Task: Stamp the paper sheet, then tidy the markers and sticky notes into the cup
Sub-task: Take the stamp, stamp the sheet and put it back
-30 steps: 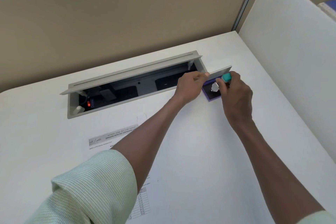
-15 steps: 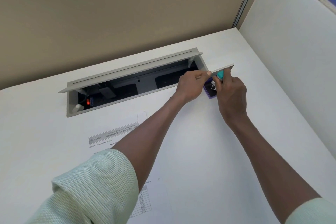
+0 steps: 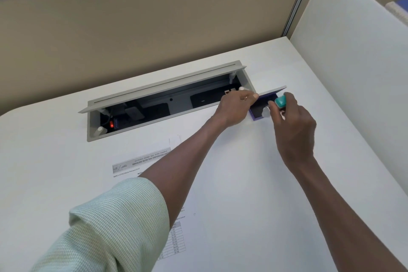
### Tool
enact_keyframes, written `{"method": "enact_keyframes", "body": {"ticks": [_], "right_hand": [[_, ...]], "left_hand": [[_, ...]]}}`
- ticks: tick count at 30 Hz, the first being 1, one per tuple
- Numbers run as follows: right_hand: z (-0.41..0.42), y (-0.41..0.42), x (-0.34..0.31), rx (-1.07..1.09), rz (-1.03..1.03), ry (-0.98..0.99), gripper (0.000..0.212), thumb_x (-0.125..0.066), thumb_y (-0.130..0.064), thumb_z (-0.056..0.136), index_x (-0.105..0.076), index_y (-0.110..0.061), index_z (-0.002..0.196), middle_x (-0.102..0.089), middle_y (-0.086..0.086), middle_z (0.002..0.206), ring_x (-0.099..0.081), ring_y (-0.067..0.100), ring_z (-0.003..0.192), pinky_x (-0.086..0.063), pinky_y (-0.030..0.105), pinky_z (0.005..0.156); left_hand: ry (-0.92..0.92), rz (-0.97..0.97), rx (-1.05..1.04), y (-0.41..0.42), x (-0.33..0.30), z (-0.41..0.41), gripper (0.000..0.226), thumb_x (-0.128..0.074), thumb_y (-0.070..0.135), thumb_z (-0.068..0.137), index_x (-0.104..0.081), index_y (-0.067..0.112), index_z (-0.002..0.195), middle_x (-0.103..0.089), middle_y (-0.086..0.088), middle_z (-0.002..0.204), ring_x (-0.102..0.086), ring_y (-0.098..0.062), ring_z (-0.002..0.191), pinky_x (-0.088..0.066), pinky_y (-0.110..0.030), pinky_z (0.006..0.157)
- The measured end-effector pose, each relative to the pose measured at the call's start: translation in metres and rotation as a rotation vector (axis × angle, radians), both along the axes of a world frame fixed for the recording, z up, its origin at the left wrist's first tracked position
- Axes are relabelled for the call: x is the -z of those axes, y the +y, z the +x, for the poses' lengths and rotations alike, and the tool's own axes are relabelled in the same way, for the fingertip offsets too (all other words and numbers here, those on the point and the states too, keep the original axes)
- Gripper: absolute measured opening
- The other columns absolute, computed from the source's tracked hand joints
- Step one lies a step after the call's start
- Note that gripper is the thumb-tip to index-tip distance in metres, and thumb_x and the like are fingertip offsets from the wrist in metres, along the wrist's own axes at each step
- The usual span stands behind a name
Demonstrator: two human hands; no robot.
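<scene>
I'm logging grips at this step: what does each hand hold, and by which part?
The right hand grips the stamp around its teal handle, base over the ink pad. The left hand pinches the pad's raised lid at its near-left edge.

Bright, even, diffuse overhead light; washed-out glossy white desk (image 3: 254,194) toward 5 o'clock; faint shadows; wide-angle bending at edges; slightly soft overall.

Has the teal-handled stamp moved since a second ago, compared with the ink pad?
Barely. The teal-handled stamp, held in the right hand, sits at the right edge of the open purple ink pad, much as before.
</scene>
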State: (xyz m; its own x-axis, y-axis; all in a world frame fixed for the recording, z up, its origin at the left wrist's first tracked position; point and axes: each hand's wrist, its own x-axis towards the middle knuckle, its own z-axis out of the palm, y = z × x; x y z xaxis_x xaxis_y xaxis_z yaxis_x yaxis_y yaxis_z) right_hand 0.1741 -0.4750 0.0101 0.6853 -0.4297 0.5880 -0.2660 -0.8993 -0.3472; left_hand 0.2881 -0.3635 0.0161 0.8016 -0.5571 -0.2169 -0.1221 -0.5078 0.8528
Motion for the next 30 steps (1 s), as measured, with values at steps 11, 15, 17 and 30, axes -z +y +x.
{"method": "enact_keyframes", "body": {"ticks": [11,15,17,30], "right_hand": [[-0.075,0.022,-0.028,0.035,0.316,-0.053,0.038,-0.065,-0.026,0.094,-0.062,0.001,0.120,-0.071,0.017,0.087,-0.070,0.028,0.076,-0.058,0.040,0.070],[-0.086,0.037,-0.034,0.029,0.385,-0.064,0.039,-0.066,-0.027,0.091,-0.063,0.001,0.118,-0.072,0.015,0.090,-0.070,0.026,0.078,-0.058,0.036,0.074],[-0.091,0.048,-0.038,0.024,0.457,-0.082,0.042,-0.063,-0.030,0.090,-0.063,0.000,0.119,-0.073,0.015,0.095,-0.070,0.024,0.081,-0.057,0.030,0.077],[-0.144,0.132,-0.058,-0.120,0.636,-0.014,0.033,-0.065,-0.019,0.094,-0.058,-0.007,0.124,-0.071,0.010,0.105,-0.068,0.026,0.091,-0.054,0.033,0.081]], "left_hand": [[-0.178,0.238,0.087,0.010,0.011,-0.017,0.075,-0.072,0.037,0.085,-0.034,0.023,0.148,-0.043,-0.004,0.149,-0.035,-0.025,0.138,-0.033,-0.035,0.105],[-0.130,0.225,0.004,0.028,0.014,-0.033,0.071,-0.067,0.040,0.087,-0.036,0.019,0.148,-0.040,-0.001,0.152,-0.034,-0.023,0.140,-0.029,-0.035,0.111],[-0.118,0.228,-0.028,0.048,0.012,-0.048,0.062,-0.060,0.036,0.094,-0.037,0.015,0.147,-0.037,-0.001,0.154,-0.031,-0.020,0.142,-0.023,-0.030,0.114],[-0.348,0.138,-0.352,0.259,0.011,-0.191,0.036,-0.048,0.014,0.100,-0.054,0.017,0.135,-0.056,0.004,0.139,-0.049,-0.012,0.130,-0.030,-0.019,0.108]]}}
